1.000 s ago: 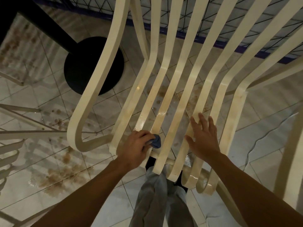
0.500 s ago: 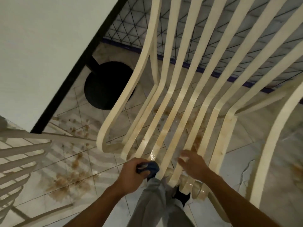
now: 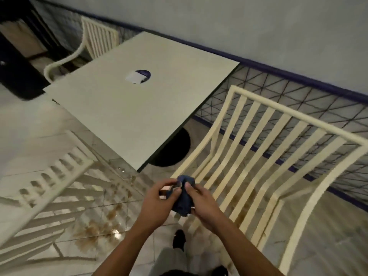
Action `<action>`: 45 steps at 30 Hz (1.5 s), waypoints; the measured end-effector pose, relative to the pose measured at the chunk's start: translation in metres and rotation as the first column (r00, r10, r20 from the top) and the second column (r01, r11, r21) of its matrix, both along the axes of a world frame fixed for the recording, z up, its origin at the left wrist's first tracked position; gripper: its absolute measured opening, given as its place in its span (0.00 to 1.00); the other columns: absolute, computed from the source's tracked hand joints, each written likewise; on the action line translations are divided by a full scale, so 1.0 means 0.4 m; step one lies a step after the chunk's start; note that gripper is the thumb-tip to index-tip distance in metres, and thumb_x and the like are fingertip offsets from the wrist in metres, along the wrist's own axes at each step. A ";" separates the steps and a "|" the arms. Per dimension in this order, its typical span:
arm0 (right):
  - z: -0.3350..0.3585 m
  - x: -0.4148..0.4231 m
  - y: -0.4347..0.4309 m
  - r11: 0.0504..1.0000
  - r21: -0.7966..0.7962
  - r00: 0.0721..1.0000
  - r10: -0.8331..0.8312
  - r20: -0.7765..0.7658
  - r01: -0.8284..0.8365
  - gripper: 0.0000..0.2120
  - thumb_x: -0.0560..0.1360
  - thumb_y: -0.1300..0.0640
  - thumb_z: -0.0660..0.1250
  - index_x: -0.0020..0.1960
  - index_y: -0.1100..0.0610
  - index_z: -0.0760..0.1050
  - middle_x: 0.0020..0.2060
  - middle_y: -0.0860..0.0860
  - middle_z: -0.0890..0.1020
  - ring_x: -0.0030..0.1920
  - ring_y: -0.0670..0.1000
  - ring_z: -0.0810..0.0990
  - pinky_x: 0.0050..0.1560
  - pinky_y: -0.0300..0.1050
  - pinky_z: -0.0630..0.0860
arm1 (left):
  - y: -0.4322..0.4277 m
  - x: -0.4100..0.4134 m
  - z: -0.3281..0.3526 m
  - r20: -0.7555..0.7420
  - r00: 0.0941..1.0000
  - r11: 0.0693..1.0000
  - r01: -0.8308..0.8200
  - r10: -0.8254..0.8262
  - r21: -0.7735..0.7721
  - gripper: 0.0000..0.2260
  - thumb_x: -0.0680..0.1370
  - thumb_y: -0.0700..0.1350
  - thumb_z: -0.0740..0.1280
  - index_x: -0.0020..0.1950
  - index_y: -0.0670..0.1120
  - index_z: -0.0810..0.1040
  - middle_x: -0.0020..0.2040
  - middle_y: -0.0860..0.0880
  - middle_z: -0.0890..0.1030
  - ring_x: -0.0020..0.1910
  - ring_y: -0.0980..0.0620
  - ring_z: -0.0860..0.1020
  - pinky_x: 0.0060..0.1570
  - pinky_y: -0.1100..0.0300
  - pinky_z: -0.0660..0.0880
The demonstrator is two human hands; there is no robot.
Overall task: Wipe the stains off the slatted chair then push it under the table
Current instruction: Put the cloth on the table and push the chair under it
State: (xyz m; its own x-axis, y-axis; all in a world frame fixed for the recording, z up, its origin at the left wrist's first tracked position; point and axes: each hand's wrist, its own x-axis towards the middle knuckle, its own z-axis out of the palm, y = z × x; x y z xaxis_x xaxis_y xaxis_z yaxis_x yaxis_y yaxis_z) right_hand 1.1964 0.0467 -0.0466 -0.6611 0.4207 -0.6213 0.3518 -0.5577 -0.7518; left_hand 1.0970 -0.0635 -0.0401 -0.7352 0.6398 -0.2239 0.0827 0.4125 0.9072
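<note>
The left forearm (image 3: 125,250) and right forearm (image 3: 243,250), both bare, rise from the lower edge and converge toward the middle, wrists close together. The left hand (image 3: 157,202) and right hand (image 3: 204,204) face each other with backs turned outward, fingers of both curled onto a bunched blue cloth (image 3: 182,204) gripped between them. Below, a grey trouser leg (image 3: 171,259) and a dark shoe (image 3: 179,239) show

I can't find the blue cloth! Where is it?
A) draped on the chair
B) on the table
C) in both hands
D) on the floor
C: the left hand and the right hand both grip the blue cloth between them.
</note>
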 end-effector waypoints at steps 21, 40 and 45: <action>0.036 -0.589 0.113 0.859 0.419 0.955 0.252 0.154 -0.294 0.16 0.76 0.58 0.71 0.63 0.58 0.77 0.50 0.54 0.84 0.51 0.52 0.83 0.55 0.49 0.81 | -0.022 -0.515 0.025 0.340 0.853 0.905 -0.424 0.396 0.011 0.08 0.76 0.34 0.69 0.52 0.46 0.79 0.47 0.44 0.84 0.45 0.48 0.83 0.43 0.54 0.82; -0.036 -0.676 0.129 0.567 0.678 0.884 0.312 0.349 -0.468 0.23 0.75 0.66 0.65 0.69 0.56 0.73 0.65 0.52 0.78 0.64 0.52 0.76 0.63 0.38 0.70 | 0.012 -0.611 -0.085 0.157 0.923 0.930 -0.328 0.353 -0.166 0.16 0.75 0.46 0.71 0.61 0.48 0.72 0.58 0.48 0.78 0.51 0.49 0.79 0.52 0.49 0.79; -0.028 -0.653 0.132 0.588 0.663 0.886 0.280 0.370 -0.463 0.20 0.78 0.62 0.65 0.70 0.56 0.72 0.66 0.51 0.76 0.64 0.52 0.75 0.66 0.42 0.70 | 0.008 -0.611 -0.054 -0.011 0.933 0.915 -0.356 0.360 -0.189 0.28 0.75 0.47 0.71 0.72 0.46 0.66 0.66 0.45 0.72 0.59 0.48 0.73 0.55 0.57 0.72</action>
State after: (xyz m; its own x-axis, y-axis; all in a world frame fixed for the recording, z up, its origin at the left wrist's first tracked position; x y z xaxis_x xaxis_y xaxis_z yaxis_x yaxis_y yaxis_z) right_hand 0.9351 0.0994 -0.0577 -0.7607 0.5336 -0.3695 0.5933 0.3410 -0.7292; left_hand 0.8526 -0.0604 -0.0618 -0.9004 0.2804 -0.3325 -0.1220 0.5710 0.8119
